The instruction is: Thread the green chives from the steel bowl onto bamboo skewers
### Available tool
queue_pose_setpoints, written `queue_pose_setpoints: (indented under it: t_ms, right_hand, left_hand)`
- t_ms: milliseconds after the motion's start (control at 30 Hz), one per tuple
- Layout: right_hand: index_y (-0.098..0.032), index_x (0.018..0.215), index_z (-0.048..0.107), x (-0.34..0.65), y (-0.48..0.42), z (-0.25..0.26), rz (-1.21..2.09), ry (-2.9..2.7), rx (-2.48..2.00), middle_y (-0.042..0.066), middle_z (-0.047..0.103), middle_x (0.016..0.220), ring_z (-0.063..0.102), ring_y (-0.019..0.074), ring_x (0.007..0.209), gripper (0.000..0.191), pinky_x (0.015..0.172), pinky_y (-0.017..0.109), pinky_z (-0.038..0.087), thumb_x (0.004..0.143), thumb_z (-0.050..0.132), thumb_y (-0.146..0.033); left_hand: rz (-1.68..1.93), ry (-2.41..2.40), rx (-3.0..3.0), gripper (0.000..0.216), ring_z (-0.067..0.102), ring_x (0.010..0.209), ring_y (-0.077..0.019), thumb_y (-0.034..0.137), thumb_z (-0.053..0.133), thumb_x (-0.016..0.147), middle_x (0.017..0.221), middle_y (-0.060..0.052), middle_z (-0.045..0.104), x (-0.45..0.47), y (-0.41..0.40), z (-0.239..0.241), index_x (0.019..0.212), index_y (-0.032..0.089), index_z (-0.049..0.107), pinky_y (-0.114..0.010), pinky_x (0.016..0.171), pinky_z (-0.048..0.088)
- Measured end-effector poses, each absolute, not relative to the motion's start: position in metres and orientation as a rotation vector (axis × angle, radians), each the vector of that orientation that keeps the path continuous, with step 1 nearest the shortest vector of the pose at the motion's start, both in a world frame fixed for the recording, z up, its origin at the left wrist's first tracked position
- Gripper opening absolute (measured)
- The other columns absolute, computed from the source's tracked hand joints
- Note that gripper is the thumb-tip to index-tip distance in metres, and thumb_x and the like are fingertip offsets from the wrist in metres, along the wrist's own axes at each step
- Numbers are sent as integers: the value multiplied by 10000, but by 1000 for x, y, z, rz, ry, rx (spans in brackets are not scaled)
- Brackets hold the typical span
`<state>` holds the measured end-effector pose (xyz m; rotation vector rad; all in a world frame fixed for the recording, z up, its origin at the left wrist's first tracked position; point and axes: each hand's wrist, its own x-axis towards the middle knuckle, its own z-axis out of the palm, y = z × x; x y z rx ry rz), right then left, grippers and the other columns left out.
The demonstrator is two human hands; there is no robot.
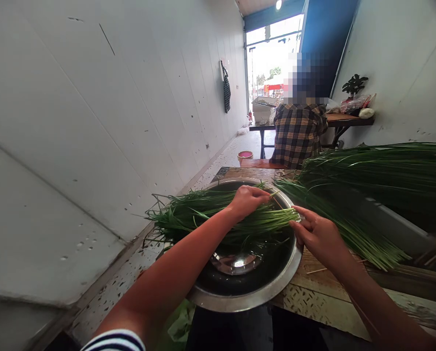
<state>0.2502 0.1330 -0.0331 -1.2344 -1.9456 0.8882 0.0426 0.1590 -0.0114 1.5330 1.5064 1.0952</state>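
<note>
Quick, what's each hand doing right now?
Left hand: closed, apparently pinching a thin stalk.
Right hand: closed, holding the pale ends of a bunch of green stalks.

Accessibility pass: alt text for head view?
Right hand holds the ends of a green stalk bundle over a metal basin; left hand pinches a thin stem. More stalks lie at picture right; a plaid-shirted person sits beyond.
</note>
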Motion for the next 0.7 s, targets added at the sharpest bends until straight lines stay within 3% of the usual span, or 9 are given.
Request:
queue_pose_setpoints:
  t_ms: [700]
  right_hand:
    - [-56,1269,542,250,134,-34,870,-1944,-1227,-46,552,454,542,160,453,577,558,291,443,815,498,-409]
  left_hand:
    - [1068,1541,1523,241,630,736,-136,262,672,703,808,-51,732,44,157,-9,889,133,753,-253,740,496]
